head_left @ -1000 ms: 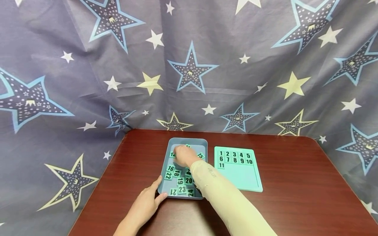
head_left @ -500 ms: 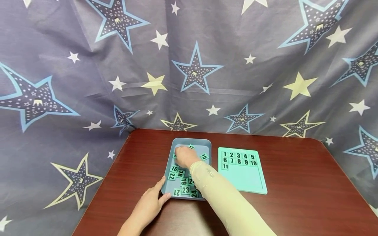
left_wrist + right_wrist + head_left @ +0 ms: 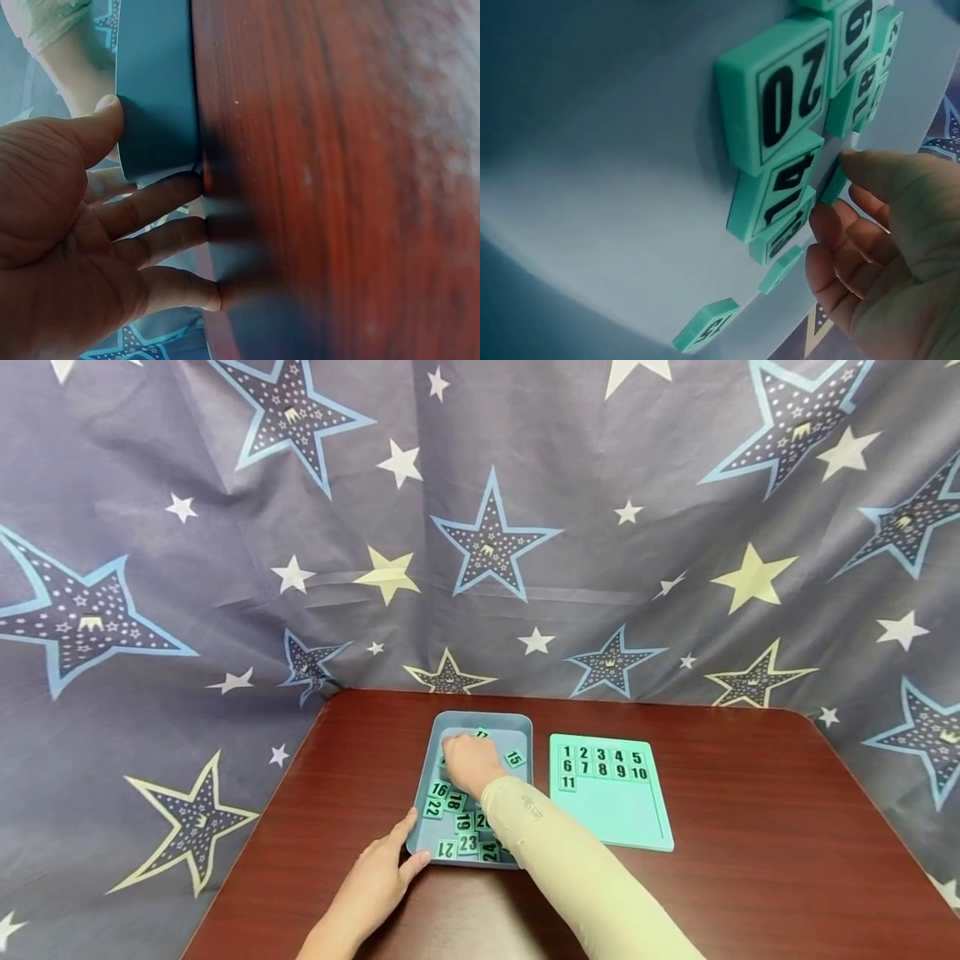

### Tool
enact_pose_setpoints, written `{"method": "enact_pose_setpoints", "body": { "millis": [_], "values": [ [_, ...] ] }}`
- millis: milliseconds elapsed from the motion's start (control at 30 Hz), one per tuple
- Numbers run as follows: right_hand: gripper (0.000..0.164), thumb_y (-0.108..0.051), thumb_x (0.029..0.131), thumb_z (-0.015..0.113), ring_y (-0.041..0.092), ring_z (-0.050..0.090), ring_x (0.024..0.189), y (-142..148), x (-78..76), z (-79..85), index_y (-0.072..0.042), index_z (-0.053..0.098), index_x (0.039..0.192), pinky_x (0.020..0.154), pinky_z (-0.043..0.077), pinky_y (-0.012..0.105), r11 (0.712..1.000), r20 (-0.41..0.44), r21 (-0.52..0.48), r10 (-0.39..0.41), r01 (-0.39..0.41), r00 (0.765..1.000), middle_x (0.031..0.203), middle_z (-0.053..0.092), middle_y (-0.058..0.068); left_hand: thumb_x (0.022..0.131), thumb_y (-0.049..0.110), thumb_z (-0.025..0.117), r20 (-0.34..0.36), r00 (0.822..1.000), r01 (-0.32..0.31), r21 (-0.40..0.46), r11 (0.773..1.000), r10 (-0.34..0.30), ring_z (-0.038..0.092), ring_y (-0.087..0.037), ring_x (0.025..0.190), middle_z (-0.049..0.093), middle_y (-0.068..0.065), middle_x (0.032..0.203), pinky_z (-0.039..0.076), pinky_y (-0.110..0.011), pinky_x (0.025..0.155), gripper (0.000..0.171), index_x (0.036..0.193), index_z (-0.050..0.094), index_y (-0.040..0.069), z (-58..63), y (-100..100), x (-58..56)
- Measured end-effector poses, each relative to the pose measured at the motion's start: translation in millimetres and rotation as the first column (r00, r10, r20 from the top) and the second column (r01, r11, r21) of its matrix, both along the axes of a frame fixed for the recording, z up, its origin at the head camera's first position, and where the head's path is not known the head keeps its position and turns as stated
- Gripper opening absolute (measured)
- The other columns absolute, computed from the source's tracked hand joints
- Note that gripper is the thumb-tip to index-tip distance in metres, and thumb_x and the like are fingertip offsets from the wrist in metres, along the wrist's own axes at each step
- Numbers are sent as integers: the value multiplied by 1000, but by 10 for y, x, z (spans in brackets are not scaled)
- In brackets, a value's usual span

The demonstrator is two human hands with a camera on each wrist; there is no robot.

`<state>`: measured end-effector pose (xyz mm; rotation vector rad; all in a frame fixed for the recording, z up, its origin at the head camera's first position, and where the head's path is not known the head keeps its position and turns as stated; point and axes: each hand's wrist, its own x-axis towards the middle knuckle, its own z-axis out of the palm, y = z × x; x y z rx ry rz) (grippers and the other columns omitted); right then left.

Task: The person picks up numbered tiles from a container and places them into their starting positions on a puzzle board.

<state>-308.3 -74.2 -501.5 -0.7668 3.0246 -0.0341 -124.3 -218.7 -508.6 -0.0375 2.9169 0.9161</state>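
A blue-grey tray (image 3: 491,721) holding green number tiles stands left of centre in the head view. My right hand (image 3: 472,764) reaches into it and mostly covers a number tile at its left side. In the right wrist view, the thumb and index finger pinch a green number tile (image 3: 835,184), its face hidden. Tiles 20 (image 3: 780,97) and 14 (image 3: 780,195) lie close by. My left hand (image 3: 375,881) is at the tray's near left corner, thumb against the near wall. In the left wrist view, its fingers (image 3: 161,202) stretch along the corner and table.
A mint-green number board (image 3: 615,814) lies right of the tray, with tiles 1 to 11 set in its upper rows. Loose tiles such as 15 (image 3: 513,758) and 23 (image 3: 468,842) are in the tray. A star-patterned curtain (image 3: 600,593) hangs behind the brown table (image 3: 750,810).
The head view has shifted slightly. My right hand stays at the tray's left side and now covers more of tile 12 than a second ago. My left hand keeps its place at the corner.
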Motion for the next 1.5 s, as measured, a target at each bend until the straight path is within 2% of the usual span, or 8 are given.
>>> {"method": "enact_pose_setpoints", "body": {
  "millis": [233,433,567,767,1033,1233,1367,1500],
  "values": [
    [14,-30,106,69,18,76,94,76,135,179,-21,73,116,79,64,42,996,17,-82,43,-42,999,104,78,-2,105,37,69,24,1000,6,3,1000,-6,58,-48,139,58,-20,157,47,-68,111,69,165,44,14,19,-10,-11],
    [25,-31,104,72,18,76,102,198,228,394,-19,71,126,84,64,38,978,-2,-180,109,-107,994,113,79,-2,105,35,69,29,1000,10,8,1000,-10,58,-48,139,59,-23,155,47,-67,111,69,165,44,12,31,3,-24],
    [33,-27,104,73,19,76,109,364,271,538,-16,69,135,91,64,36,951,29,-283,137,-123,990,124,79,1,105,36,69,21,1000,15,4,1000,-15,59,-48,138,60,-24,154,48,-67,110,69,164,44,11,16,16,-35],
    [38,-29,102,76,20,75,119,718,290,665,-18,67,137,99,61,43,928,29,-358,117,-99,993,130,78,-1,105,34,70,6,1000,14,-8,1000,-14,60,-48,137,60,-25,152,49,-67,110,69,164,44,10,0,27,-33],
    [38,-18,97,81,22,79,101,1499,425,838,-10,67,132,92,62,43,873,-68,-452,170,-183,983,121,80,6,106,36,68,38,999,18,-3,1000,-18,56,-49,141,55,-26,158,47,-67,112,71,166,41,11,11,29,-48],
    [40,-14,94,84,22,78,94,2187,565,748,-8,67,130,83,63,41,887,-100,-436,122,-154,987,116,79,7,105,36,69,32,999,28,-28,999,-27,57,-50,139,54,-26,158,48,-67,110,71,166,41,9,15,28,-45],
    [42,-13,94,84,22,78,93,2536,617,566,-8,66,131,78,62,40,907,-82,-407,77,-104,994,115,79,6,105,35,69,22,999,36,-37,999,-36,59,-51,138,56,-27,156,49,-67,109,71,165,41,9,33,32,-52],
    [42,-13,92,85,21,78,94,2739,630,353,-9,66,130,78,62,40,925,-88,-370,55,-84,995,113,79,5,105,35,69,37,999,38,-30,999,-37,58,-51,138,57,-28,155,48,-68,109,71,166,41,9,25,37,-54]
  ]
}}
